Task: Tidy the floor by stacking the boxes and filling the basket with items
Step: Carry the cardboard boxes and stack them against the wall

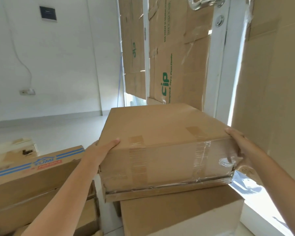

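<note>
A large brown cardboard box (160, 133), taped across its near face, fills the middle of the head view. It sits just over another plain cardboard box (179, 217) below it. My left hand (102, 148) holds the big box at its near left corner, thumb lying on the top. My right hand (237, 143) holds the near right corner, thumb against the taped face and fingers round the side. No basket is in view.
A box with blue stripes and a red label (32, 169) stands at the left, more cartons under it. A small box (22, 147) lies on the white floor behind. Flattened cartons (175, 57) cover the white-framed door (221, 65). A wall socket (26, 91) is far left.
</note>
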A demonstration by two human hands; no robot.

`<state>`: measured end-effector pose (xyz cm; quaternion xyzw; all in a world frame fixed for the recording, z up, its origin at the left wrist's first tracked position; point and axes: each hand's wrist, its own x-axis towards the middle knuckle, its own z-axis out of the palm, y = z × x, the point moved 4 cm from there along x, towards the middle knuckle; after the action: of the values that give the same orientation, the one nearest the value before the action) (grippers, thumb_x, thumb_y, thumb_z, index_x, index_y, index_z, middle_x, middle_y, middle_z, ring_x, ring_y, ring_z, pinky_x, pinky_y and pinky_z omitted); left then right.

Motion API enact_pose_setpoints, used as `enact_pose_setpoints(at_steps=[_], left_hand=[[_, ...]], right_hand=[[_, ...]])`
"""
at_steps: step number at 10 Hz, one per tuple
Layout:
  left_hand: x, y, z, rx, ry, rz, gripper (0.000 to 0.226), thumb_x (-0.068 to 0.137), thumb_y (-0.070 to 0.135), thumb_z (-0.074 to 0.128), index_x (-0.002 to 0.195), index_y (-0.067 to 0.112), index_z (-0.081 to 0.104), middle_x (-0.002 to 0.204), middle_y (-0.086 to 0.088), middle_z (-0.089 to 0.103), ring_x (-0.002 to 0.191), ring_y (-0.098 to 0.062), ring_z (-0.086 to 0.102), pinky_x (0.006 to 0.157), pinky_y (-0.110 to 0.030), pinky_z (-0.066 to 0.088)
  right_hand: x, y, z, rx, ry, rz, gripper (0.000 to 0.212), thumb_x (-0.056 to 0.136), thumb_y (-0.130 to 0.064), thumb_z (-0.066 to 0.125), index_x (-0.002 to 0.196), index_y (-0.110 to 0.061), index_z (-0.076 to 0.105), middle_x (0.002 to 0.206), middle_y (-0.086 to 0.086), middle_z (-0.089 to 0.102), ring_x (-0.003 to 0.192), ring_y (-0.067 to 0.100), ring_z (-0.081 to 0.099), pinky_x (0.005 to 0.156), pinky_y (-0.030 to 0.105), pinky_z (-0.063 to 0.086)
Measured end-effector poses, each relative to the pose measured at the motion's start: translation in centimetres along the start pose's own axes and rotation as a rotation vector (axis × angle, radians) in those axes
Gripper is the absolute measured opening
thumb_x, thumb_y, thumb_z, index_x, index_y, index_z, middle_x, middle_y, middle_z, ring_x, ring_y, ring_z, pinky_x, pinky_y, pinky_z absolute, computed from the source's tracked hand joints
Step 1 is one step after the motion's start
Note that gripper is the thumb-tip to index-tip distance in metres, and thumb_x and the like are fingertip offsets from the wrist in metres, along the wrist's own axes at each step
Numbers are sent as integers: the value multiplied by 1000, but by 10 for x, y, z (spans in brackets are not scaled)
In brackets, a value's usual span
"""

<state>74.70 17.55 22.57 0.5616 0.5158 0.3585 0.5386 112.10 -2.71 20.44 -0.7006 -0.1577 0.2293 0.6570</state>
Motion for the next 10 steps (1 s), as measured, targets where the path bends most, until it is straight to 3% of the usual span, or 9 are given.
enact_pose_setpoints(at_steps=[1,2,3,5,6,7,8,9,10], left_hand=[[-8,-12,0,-227,-70,-126,64,76,41,72,129,19,44,97,-9,52,87,-29,51,92,-49,35],[-14,-20,-8,-318,-67,-150,64,75,39,73,128,23,42,117,-12,50,108,-35,47,98,-58,28],[-23,-30,-24,-421,-58,-121,54,72,36,75,118,31,46,137,-9,41,129,-39,33,96,-77,20],[-48,-44,-75,-521,-73,22,61,76,31,72,127,50,46,141,7,37,133,-34,27,83,-85,14],[-59,-43,-104,-514,-80,79,55,83,25,66,126,53,46,134,11,39,130,-31,31,83,-84,17],[-69,-38,-133,-499,-78,112,49,84,22,64,122,50,51,128,9,43,122,-29,37,83,-83,22],[-81,-38,-161,-530,-46,139,48,85,21,64,120,51,53,120,15,50,119,-27,43,83,-82,25],[-92,-38,-183,-588,-23,194,48,84,21,63,119,52,53,123,15,52,115,-21,48,83,-81,28],[-106,-34,-201,-643,15,250,51,87,19,60,126,49,48,119,17,52,108,-17,50,80,-79,32]], right_hand=[[-12,1,0,31,-36,35,52,78,-52,65,122,-33,45,119,3,41,109,39,47,77,67,43],[-22,3,2,144,-21,1,57,80,-44,66,131,-28,45,123,0,43,107,27,41,82,60,40],[-41,3,8,199,15,-78,45,83,-39,65,122,-23,51,96,-2,50,77,17,45,60,35,37],[-88,-1,27,222,-20,-211,25,89,-31,60,111,-20,56,100,-1,49,82,18,44,59,31,38],[-109,-10,43,249,-80,-266,18,92,-26,56,109,-19,56,80,-3,45,68,13,39,55,29,33],[-122,-21,61,248,-122,-314,23,91,-27,56,115,-29,59,107,-7,55,91,17,48,57,30,34],[-134,-30,79,274,-181,-346,22,90,-27,58,110,-35,59,113,-10,54,88,15,48,57,30,33],[-140,-47,91,250,-240,-420,46,67,-52,73,109,-39,61,115,-8,58,96,16,54,55,35,41],[-137,-70,106,242,-233,-531,90,37,-69,70,119,-33,58,107,-5,62,86,5,62,37,24,40]])
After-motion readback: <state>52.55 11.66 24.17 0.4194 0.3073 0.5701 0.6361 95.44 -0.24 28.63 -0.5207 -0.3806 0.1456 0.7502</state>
